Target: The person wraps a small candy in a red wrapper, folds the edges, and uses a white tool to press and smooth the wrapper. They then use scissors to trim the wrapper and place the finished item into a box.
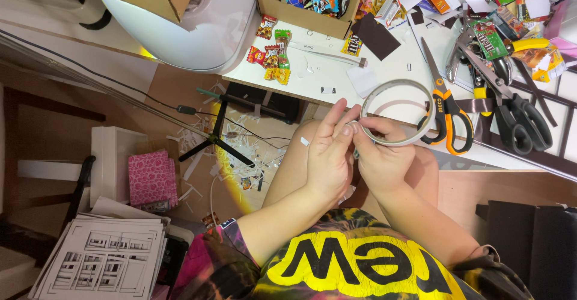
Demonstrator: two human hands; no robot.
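Seen from above, a seated person holds a roll of tape (398, 112) at the near edge of a white table (336, 74). The right hand (380, 150) grips the roll's lower rim with curled fingers. The left hand (329, 150) is open, fingers straight, its fingertips touching the roll beside the right thumb. Orange-handled scissors (446, 110) lie on the table just right of the roll. Candy packets (273, 53) and a cardboard box (306, 5) sit farther back.
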